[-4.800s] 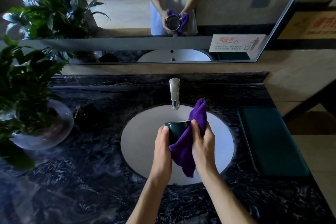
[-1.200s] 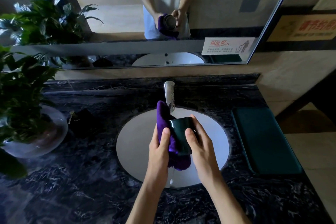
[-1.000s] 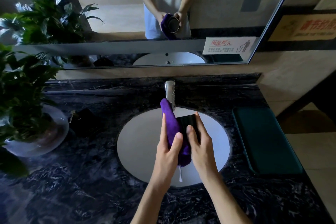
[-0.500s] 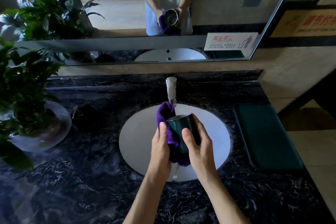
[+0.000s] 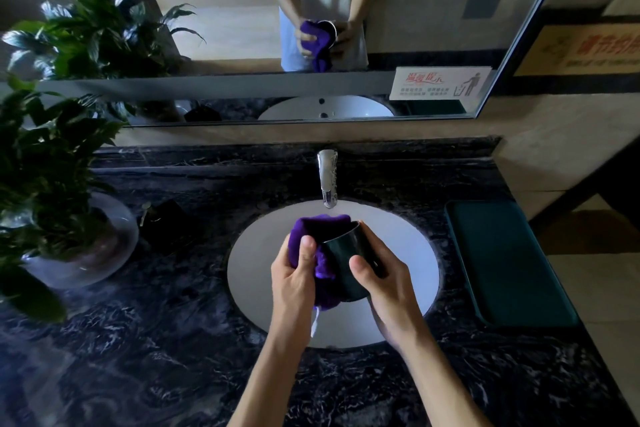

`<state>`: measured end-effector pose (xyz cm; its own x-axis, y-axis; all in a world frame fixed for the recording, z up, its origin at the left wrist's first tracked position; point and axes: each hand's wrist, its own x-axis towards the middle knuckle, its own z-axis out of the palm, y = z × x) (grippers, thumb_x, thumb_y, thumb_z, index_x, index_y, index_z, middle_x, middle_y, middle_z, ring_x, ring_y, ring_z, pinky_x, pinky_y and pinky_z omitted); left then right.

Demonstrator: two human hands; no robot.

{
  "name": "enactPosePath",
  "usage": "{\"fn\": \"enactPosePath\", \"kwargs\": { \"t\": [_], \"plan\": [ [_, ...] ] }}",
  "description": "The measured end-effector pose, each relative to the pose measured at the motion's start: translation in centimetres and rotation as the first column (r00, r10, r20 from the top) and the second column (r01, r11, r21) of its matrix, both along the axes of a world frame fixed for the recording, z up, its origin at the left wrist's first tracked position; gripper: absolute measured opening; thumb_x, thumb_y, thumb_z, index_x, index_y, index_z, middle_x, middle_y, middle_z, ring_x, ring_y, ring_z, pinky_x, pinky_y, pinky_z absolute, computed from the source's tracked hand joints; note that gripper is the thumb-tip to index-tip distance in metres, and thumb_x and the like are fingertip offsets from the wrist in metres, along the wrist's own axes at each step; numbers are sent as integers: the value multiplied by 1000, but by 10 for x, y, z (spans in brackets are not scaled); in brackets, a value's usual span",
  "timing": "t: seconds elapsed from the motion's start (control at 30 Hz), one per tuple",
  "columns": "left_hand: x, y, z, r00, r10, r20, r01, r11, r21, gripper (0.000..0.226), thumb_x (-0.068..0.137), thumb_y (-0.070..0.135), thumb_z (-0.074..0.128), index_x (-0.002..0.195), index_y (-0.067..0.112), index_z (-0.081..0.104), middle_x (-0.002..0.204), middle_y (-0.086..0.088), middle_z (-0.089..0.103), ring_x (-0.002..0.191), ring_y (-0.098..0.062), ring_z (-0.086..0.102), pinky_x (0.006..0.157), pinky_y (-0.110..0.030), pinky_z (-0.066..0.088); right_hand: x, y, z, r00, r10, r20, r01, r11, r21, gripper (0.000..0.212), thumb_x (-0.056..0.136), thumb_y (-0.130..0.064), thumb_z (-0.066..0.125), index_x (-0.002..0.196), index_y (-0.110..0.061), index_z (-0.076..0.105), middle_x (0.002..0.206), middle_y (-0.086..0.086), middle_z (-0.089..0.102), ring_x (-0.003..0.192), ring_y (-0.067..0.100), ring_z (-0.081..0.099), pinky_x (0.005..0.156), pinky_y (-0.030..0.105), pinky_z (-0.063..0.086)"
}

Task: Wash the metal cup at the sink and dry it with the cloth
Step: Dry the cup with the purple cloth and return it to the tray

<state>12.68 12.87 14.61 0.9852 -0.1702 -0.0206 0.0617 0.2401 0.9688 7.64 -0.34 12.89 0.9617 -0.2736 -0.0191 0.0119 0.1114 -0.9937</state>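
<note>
We held the dark, smooth metal cup [image 5: 349, 263] above the round white sink basin [image 5: 408, 253], just below the chrome faucet [image 5: 327, 177], tilted with its mouth turned away from us. Our right hand [image 5: 388, 281] had its grip closed around the cup's side, thumb across the near wall, while our left hand [image 5: 294, 281] had its grip closed on the bunched purple cloth [image 5: 311, 229], pressing it against the cup's left side and over its rim. The basin sat in a dark marble desk [image 5: 138, 357].
</note>
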Motion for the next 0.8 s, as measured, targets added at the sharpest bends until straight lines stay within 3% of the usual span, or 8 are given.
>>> {"fn": "enactPosePath", "kwargs": {
  "t": [0.1, 0.23, 0.37, 0.47, 0.53, 0.6, 0.73, 0.8],
  "plan": [
    [-3, 1, 6, 999, -28, 21, 29, 999, -44, 34, 108, 40, 49, 128, 27, 74, 122, -2, 79, 108, -15, 75, 79, -27, 62, 1, -6, 1, 993, 114, 40, -118, 988, 103, 70, 95, -37, 70, 152, -8, 41, 134, 22, 63, 126, 43, 59, 103, 61, 50],
    [-2, 3, 7, 995, -87, 53, 91, 992, -82, 40, 111, 31, 47, 149, 26, 57, 147, -5, 66, 133, -28, 64, 100, -39, 59, -2, -5, 1, 991, 115, 65, -125, 974, 190, 83, 85, -36, 81, 155, -21, 38, 144, 17, 59, 134, 38, 56, 107, 51, 51],
    [1, 9, 12, 991, -51, -125, 24, 978, -208, 46, 101, 36, 58, 146, 27, 59, 138, -12, 71, 126, -34, 68, 96, -41, 60, -3, -17, 6, 982, 170, 84, -186, 947, 261, 84, 83, -29, 84, 154, -13, 41, 148, 20, 56, 138, 39, 51, 106, 43, 49],
    [6, 17, 16, 962, -71, -263, -24, 939, -342, 58, 102, 52, 49, 149, 18, 57, 142, -19, 67, 129, -35, 67, 98, -45, 60, -7, -25, 9, 976, 190, 109, -216, 919, 331, 86, 75, -28, 89, 149, -15, 48, 147, 16, 57, 137, 32, 54, 103, 36, 51],
    [10, 24, 20, 938, -83, -336, -45, 933, -357, 65, 99, 64, 40, 134, 19, 72, 139, -18, 70, 126, -30, 70, 94, -41, 62, -10, -30, 8, 977, 176, 118, -207, 913, 350, 83, 71, -26, 92, 144, -17, 53, 144, 13, 60, 132, 29, 58, 99, 35, 53],
    [16, 27, 21, 944, -116, -309, -4, 933, -360, 68, 96, 68, 38, 118, 20, 81, 127, -15, 77, 116, -26, 74, 91, -39, 63, -10, -34, 8, 981, 169, 96, -192, 920, 341, 79, 68, -25, 94, 138, -19, 57, 140, 13, 62, 127, 29, 60, 95, 36, 54],
    [19, 25, 27, 934, -266, -239, 212, 950, -228, 39, 85, 45, 70, 105, 13, 79, 93, -11, 77, 80, -24, 72, 68, -30, 60, -7, -36, 6, 971, 226, 78, -239, 934, 264, 78, 74, -22, 89, 143, -13, 55, 139, 16, 63, 130, 34, 59, 96, 36, 54],
    [20, 24, 29, 917, -354, -186, 354, 935, -36, 35, 91, 29, 71, 122, 13, 74, 106, -12, 80, 88, -24, 75, 77, -32, 61, -5, -35, 6, 965, 254, 62, -261, 929, 261, 78, 73, -20, 89, 143, -14, 57, 134, 16, 67, 125, 32, 63, 94, 34, 55]
  ]
}}
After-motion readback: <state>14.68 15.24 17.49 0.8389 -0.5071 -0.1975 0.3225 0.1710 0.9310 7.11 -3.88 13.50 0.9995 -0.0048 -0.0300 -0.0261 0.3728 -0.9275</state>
